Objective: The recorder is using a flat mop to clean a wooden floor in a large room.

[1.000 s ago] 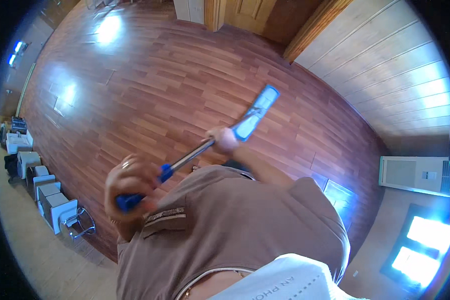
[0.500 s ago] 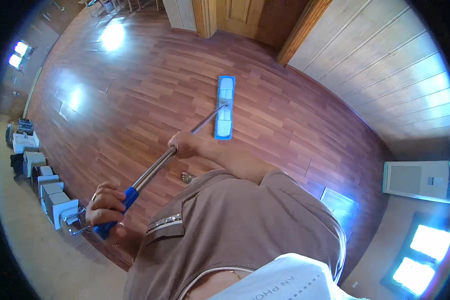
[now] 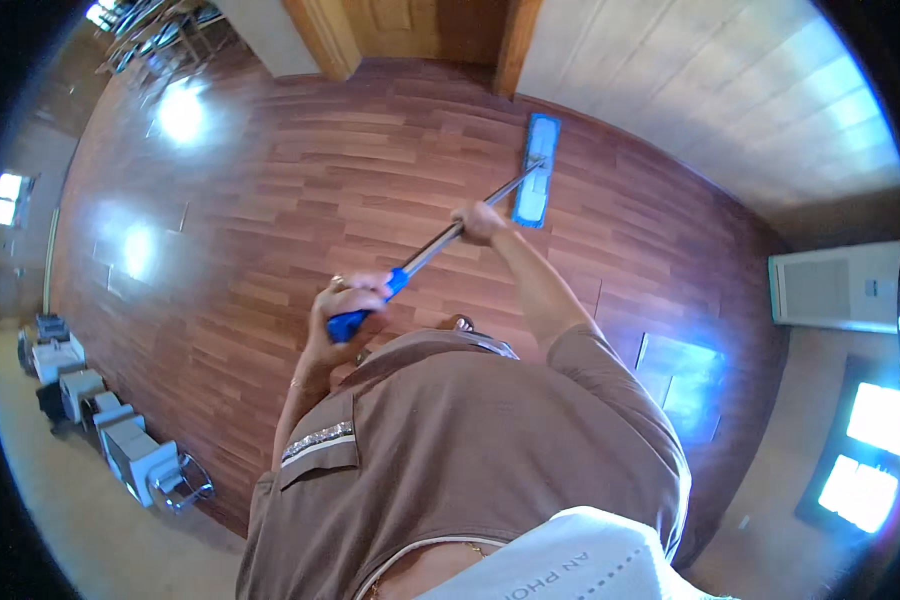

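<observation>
A flat mop (image 3: 433, 246) with a metal pole and blue grip slants away from me across the wood floor. My left hand (image 3: 347, 305) is wrapped round the blue grip at the near end. Farther along the pole, my right hand (image 3: 480, 222) closes on the bare metal, the arm stretched forward. The mop's long blue-and-white head (image 3: 538, 172) lies flat on the floor, near the base of the white panelled wall.
Wood-plank floor (image 3: 300, 220) surrounds me. A brown door (image 3: 420, 30) with wooden framing stands ahead, beside a white panelled wall (image 3: 670, 110). Boxy white items (image 3: 135, 455) line the left wall. At right is a tall white cabinet-like unit (image 3: 835, 287). Tables and chairs (image 3: 165, 35) stand far left.
The mop head has moved forward and right, closer to the panelled wall. Both my hands have gone forward and right with the pole, still holding it.
</observation>
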Available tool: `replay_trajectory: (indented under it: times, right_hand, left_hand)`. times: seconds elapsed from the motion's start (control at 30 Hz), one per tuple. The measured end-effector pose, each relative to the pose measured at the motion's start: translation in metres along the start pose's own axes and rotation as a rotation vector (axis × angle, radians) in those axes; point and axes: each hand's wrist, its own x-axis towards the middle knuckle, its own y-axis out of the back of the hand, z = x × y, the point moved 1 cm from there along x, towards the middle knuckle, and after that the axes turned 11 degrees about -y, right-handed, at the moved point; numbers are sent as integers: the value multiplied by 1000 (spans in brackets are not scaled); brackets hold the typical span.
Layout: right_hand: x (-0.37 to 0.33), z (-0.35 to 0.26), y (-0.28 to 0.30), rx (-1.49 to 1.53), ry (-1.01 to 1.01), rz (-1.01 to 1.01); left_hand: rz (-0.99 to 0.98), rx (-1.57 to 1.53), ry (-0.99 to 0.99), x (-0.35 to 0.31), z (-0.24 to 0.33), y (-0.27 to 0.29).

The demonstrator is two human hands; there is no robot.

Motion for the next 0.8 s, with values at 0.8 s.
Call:
replay_trajectory:
  times: [0.8]
  right_hand:
    - [-234, 70, -1, 244, -847, 631]
  left_hand:
    - [-725, -625, -243, 150, -22, -84]
